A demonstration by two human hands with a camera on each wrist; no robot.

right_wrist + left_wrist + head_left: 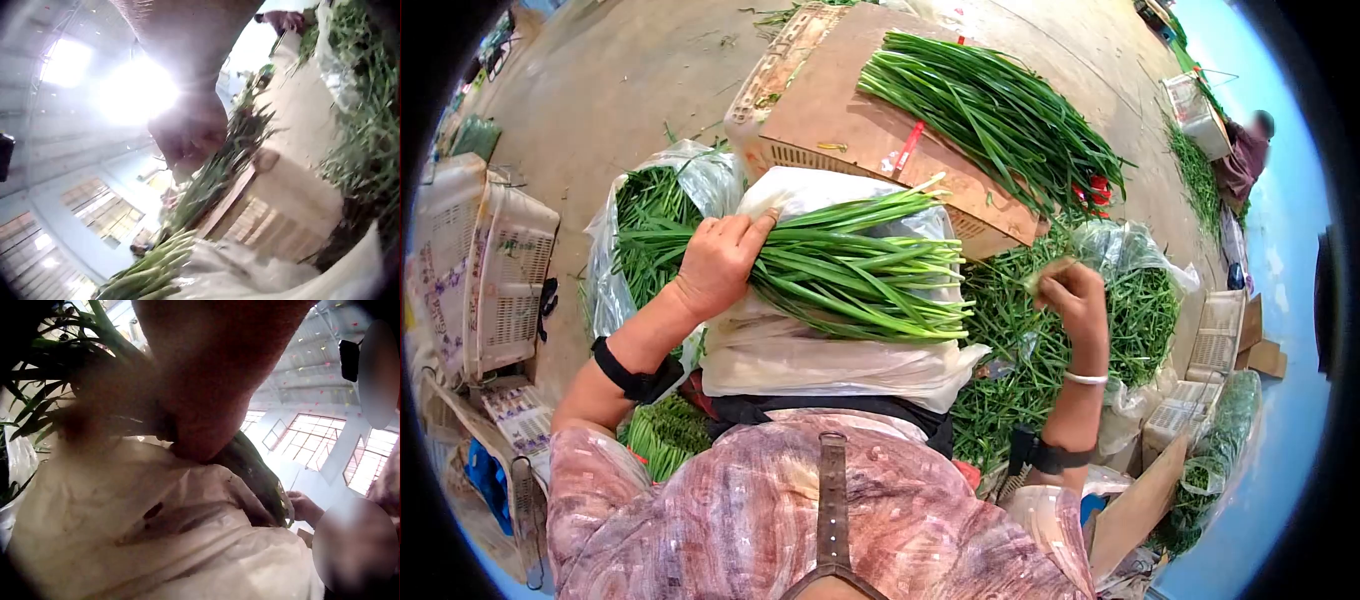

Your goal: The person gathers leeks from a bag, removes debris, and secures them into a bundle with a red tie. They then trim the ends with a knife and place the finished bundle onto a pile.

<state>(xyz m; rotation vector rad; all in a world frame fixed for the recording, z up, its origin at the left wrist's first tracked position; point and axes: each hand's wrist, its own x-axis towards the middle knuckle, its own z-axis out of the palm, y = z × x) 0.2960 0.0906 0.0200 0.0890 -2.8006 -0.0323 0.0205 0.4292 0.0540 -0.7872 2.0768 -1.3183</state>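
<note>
Garlic chives (855, 275) lie on white plastic (830, 370), their leaves (785, 265) gripped by the left hand (722, 258) while the right hand (1074, 296) seems to pinch a pale scrap (1032, 284); they look light, bendy, bruisable, best held near the firmer stems (935, 285).

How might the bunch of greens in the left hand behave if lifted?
The bunch would probably droop at its leafy end, where thin leaves fan past the left hand. The pale stalks look straighter, so likely stiffer. Single stalks may slip out, since no band shows.

Pale crates (518, 275) stand at far left, another person (1242, 168) beside the blue wall (1293, 440).
</note>
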